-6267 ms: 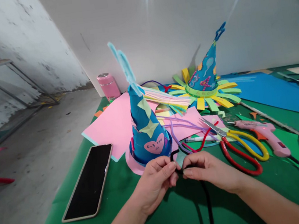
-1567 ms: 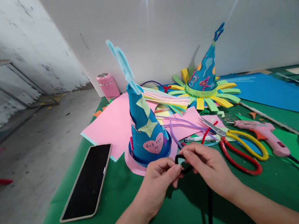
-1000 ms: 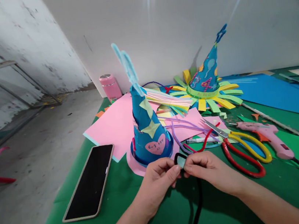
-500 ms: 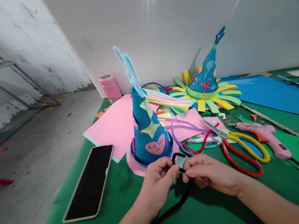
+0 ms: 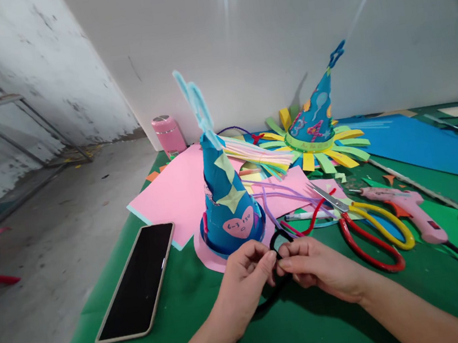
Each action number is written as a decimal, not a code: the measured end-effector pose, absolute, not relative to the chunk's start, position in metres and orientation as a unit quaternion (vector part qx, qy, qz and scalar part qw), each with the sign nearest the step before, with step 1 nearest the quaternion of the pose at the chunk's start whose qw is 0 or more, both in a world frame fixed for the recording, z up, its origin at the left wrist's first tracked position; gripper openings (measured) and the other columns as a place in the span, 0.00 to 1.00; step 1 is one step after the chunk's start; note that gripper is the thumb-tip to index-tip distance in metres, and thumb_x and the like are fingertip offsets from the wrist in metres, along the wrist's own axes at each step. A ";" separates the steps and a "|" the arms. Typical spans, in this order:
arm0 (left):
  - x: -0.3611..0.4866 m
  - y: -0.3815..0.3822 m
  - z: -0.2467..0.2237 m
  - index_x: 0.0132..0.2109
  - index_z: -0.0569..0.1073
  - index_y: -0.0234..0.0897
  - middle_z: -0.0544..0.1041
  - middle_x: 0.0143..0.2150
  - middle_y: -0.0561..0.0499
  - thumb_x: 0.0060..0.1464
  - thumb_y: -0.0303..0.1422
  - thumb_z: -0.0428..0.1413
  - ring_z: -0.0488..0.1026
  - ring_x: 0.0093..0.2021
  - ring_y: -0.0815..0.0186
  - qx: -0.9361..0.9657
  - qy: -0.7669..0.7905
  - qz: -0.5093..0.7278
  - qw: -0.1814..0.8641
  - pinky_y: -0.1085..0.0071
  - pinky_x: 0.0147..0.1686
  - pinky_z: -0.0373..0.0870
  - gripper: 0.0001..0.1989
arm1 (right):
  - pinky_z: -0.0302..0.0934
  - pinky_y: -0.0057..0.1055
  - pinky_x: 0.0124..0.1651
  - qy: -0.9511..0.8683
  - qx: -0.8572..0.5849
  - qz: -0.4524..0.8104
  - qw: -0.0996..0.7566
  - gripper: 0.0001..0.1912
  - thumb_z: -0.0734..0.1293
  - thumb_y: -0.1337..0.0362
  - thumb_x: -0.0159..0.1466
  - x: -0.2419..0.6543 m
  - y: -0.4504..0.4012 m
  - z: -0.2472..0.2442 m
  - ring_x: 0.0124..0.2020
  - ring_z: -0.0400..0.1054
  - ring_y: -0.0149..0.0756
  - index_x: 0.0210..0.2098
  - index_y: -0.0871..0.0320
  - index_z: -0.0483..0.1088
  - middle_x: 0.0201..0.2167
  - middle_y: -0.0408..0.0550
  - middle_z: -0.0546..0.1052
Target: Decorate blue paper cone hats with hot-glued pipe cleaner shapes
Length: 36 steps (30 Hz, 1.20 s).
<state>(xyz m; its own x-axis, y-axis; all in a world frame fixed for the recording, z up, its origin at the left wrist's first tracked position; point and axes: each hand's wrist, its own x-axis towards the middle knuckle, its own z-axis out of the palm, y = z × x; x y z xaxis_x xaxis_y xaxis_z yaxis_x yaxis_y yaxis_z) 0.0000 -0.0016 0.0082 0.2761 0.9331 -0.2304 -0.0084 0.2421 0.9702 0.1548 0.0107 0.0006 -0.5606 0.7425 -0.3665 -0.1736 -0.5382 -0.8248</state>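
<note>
Both hands meet just in front of a blue cone hat with pale star shapes, a pink heart and light blue fuzzy loops at its tip. My left hand pinches a black pipe cleaner, whose upper part curves into a small loop above the fingertips. My right hand pinches the same pipe cleaner from the right, its fingertips close to those of the left. A loose length of the black pipe cleaner hangs below, partly hidden behind the left hand.
Scissors with red and yellow handles and a pink glue gun lie at the right. A phone lies at the left. Behind are a pink bottle, pink paper and a second blue hat.
The black pipe cleaner's upper end has gone from an open hook to a rounder loop. Its loose length has swung and shows less. Both hands stay nearly in place.
</note>
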 end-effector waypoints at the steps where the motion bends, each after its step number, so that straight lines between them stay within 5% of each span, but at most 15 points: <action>1: 0.000 -0.002 0.009 0.26 0.63 0.34 0.65 0.22 0.55 0.50 0.37 0.51 0.61 0.22 0.74 0.488 0.469 0.361 0.641 0.76 0.24 0.58 0.11 | 0.33 0.22 0.19 -0.381 -0.370 0.794 0.295 0.08 0.66 0.67 0.53 0.155 0.011 0.001 0.15 0.45 0.18 0.22 0.63 0.62 0.16 0.36 0.59; 9: -0.004 -0.004 0.008 0.27 0.66 0.32 0.62 0.17 0.58 0.49 0.38 0.51 0.53 0.17 0.77 0.567 0.454 0.237 0.645 0.79 0.17 0.48 0.12 | 0.34 0.23 0.19 -0.386 -0.375 0.786 0.304 0.12 0.65 0.61 0.54 0.161 0.016 0.003 0.15 0.46 0.19 0.21 0.64 0.66 0.14 0.37 0.60; 26: -0.013 -0.002 0.012 0.26 0.63 0.34 0.61 0.19 0.58 0.48 0.35 0.50 0.59 0.17 0.76 0.593 0.427 0.180 0.659 0.79 0.16 0.53 0.09 | 0.36 0.23 0.19 -0.474 -0.384 0.744 0.271 0.13 0.66 0.62 0.54 0.161 0.015 0.004 0.16 0.46 0.19 0.18 0.63 0.63 0.18 0.41 0.68; 36: 0.000 -0.008 0.008 0.24 0.62 0.35 0.62 0.15 0.58 0.50 0.35 0.49 0.55 0.15 0.76 0.566 0.477 0.224 0.634 0.78 0.16 0.51 0.10 | 0.36 0.22 0.18 -0.476 -0.411 0.706 0.325 0.13 0.67 0.58 0.53 0.156 0.016 0.002 0.16 0.45 0.19 0.22 0.62 0.64 0.17 0.36 0.59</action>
<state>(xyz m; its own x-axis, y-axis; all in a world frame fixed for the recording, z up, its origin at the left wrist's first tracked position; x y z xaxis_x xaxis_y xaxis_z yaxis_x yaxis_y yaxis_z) 0.0001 -0.0078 0.0075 0.4441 0.8240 -0.3518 0.2561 0.2595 0.9312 0.1559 0.0162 0.0018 -0.4498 0.8507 -0.2718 -0.0680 -0.3361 -0.9394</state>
